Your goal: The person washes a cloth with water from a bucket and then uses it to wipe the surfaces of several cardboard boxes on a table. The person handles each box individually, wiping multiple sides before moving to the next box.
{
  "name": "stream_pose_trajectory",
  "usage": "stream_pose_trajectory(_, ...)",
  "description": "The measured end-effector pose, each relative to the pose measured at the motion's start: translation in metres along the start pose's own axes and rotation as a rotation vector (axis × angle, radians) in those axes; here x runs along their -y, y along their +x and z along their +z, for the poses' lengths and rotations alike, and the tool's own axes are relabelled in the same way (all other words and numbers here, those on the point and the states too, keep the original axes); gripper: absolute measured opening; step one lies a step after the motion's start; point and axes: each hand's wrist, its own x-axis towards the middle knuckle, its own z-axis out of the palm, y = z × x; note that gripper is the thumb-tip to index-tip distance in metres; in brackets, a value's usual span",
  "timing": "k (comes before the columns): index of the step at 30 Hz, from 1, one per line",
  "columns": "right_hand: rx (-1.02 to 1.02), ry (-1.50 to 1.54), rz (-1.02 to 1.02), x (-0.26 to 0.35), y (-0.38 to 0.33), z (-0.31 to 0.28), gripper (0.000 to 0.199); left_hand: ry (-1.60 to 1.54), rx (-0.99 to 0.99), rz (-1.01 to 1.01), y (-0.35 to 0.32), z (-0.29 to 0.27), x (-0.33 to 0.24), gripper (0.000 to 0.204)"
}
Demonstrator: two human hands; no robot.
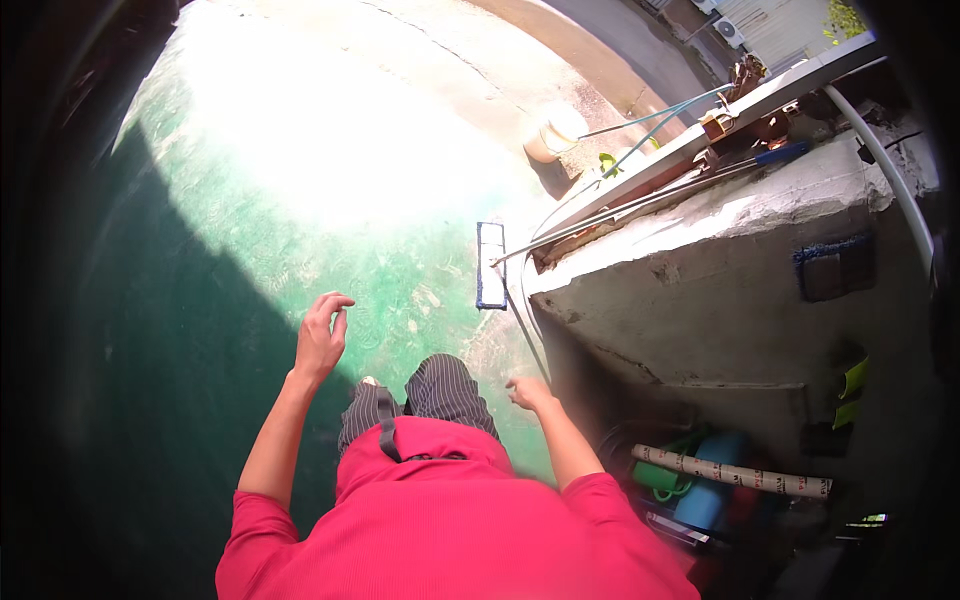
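Observation:
My left hand [322, 335] is held out over the green floor [250, 240], its fingers loosely bent and the thumb apart, with nothing in it. My right hand [528, 392] hangs lower, beside the low wall; its fingers are slightly curled and nothing shows in them. Ahead of it a flat mop [491, 265] with a white plate and blue edging lies on the floor. The mop's long pole [620, 208] slants up to the right and rests along the wall's top, ending in a blue grip [780, 154]. Neither hand touches the mop.
A white bucket [555, 132] stands beyond the mop. The rough low wall [660, 290] runs along my right, with a grey pipe [880, 150] over it. A patterned tube [730, 471], a green container [655, 478] and a blue cylinder [712, 490] crowd the lower right.

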Motion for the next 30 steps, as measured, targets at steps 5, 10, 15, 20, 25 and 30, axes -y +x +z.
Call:
stream_pose_trajectory(5,0.485,0.554,0.365,-0.03,0.038,0.008,0.037,-0.068,0.209,0.239,0.262,0.048,-0.018,0.017)
stream_pose_trajectory(10,0.074,0.587,0.43,-0.04,0.23,-0.098,0.033,-0.121,0.361,0.091,0.417,0.164,0.068,0.019)
stream_pose_trajectory(15,-0.342,0.729,0.196,-0.041,0.346,-0.363,0.033,-0.232,0.702,0.1,0.538,0.257,0.045,0.02)
stream_pose_trajectory(20,-1.173,0.801,0.111,-0.1,0.422,-0.574,0.028,-0.117,0.893,0.091,0.708,0.316,0.079,0.022)
stream_pose_trajectory(25,-1.783,0.846,0.512,-0.241,0.439,-0.685,0.034,-0.08,1.07,0.247,0.846,0.437,0.025,0.02)
stream_pose_trajectory(30,-1.955,0.828,1.056,-0.374,0.467,-0.724,0.04,-0.35,1.164,0.783,0.915,0.584,-0.132,0.015)
